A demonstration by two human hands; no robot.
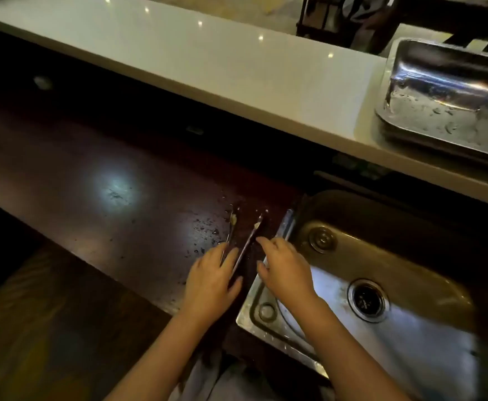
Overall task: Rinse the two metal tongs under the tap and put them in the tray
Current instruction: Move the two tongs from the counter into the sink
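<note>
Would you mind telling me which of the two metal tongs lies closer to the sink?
The right-hand tongs, lying between the two hands, are closer to the sink. The other tongs lie further left on the dark counter, partly under the left hand.

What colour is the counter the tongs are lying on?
The counter is dark reddish-brown and glossy, speckled with water drops near the tongs. The head view shows it.

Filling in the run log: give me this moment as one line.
stage: pickup, pre-rinse | left hand: on tongs, dark counter | right hand: open, beside them | sink: no water visible | tray: without tongs
</note>
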